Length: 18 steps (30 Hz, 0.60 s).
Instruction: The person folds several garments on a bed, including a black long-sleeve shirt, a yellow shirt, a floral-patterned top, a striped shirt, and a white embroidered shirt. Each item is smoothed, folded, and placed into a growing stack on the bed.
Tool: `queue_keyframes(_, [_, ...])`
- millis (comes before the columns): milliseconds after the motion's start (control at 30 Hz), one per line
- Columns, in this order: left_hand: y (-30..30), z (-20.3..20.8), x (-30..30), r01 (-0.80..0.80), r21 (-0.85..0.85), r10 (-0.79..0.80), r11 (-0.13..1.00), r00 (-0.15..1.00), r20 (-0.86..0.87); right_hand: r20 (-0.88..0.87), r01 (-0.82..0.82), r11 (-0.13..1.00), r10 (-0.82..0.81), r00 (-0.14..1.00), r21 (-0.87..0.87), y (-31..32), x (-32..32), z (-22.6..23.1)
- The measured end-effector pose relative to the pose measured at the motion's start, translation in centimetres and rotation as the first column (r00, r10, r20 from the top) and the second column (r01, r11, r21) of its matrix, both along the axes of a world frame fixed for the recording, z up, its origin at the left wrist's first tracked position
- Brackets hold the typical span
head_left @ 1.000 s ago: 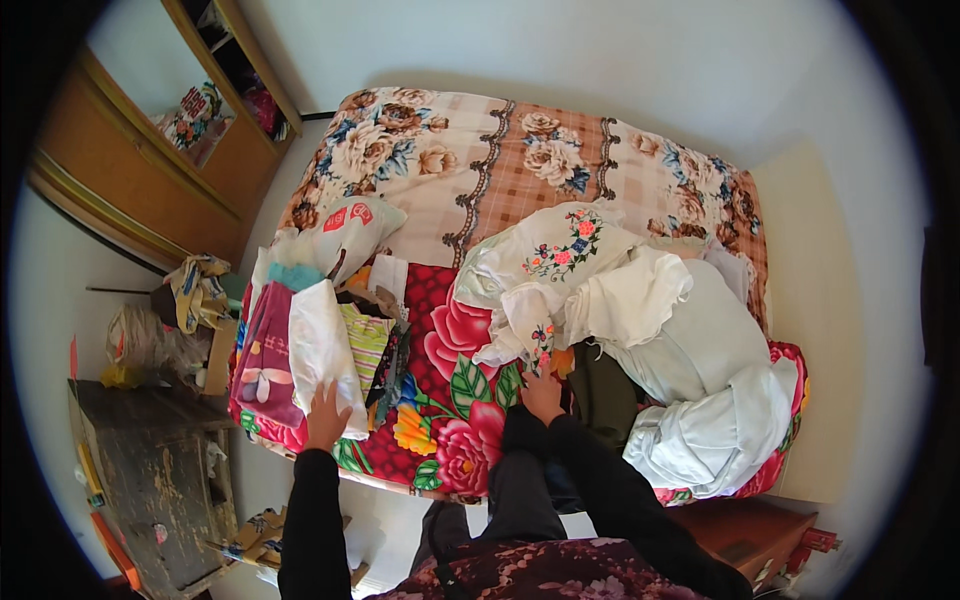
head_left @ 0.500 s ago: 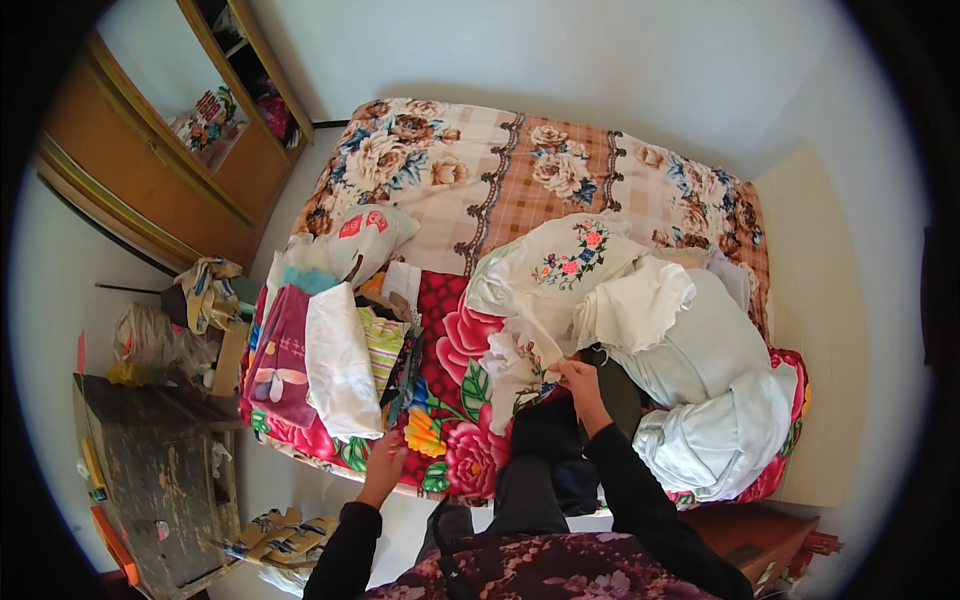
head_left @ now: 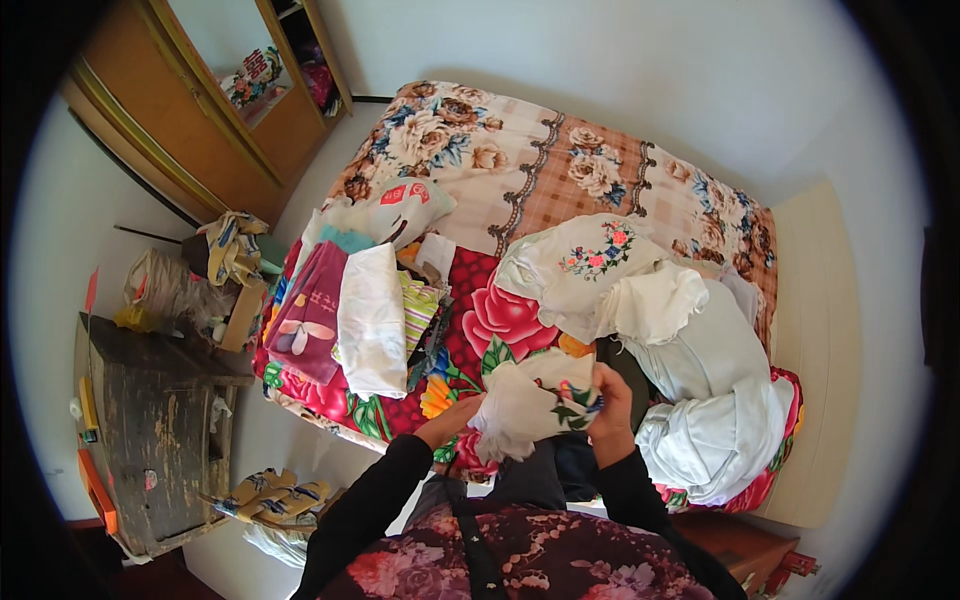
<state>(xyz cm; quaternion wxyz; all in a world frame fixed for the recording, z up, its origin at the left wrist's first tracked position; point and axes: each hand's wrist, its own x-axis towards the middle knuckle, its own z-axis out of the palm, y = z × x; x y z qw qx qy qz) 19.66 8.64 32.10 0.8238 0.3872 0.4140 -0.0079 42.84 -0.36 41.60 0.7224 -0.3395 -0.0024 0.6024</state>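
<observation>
Cloth [head_left: 530, 400], white with a flower print, is bunched between both hands just above the near edge of the bed [head_left: 560, 170], over the red floral blanket [head_left: 500, 320]. The left hand [head_left: 462, 415] grips its left side with fingers clenched into the fabric, and the right hand [head_left: 610, 405] clamps the right side, fingers wrapped over the folds; most of each palm is hidden by the cloth. Beyond it, toward the bed's right edge, lies a heap of white garments [head_left: 700, 380], the top one embroidered with flowers [head_left: 600, 258]. At the bed's left edge is a row of folded pieces: a white one [head_left: 372, 320], a purple one [head_left: 308, 315] and a striped green one [head_left: 418, 310], part covered by its neighbours. A white plastic bag [head_left: 405, 205] sits behind them, its contents out of sight. On the floor left of the bed stands a dark worn cabinet [head_left: 150, 420], and a cardboard box [head_left: 240, 310] with crumpled things whose kind is hard to make out. The wardrobe [head_left: 200, 130] is cut off by the picture's rim.
</observation>
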Motion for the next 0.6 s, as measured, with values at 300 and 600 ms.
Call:
queue_keyframes(300, [0.8,-2.1,-1.1,-0.374,-0.217,0.432,0.902,0.790,0.435,0.067,0.071,0.978,-0.086,0.994,0.197,-0.1,3.1,0.4])
queue_keyframes(600, [0.6,-4.0,-4.0,0.072,0.867,0.159,0.493,0.972,-0.171,0.424,-0.076,0.801,0.391,0.817,-0.593,-6.0,1.4,-15.1])
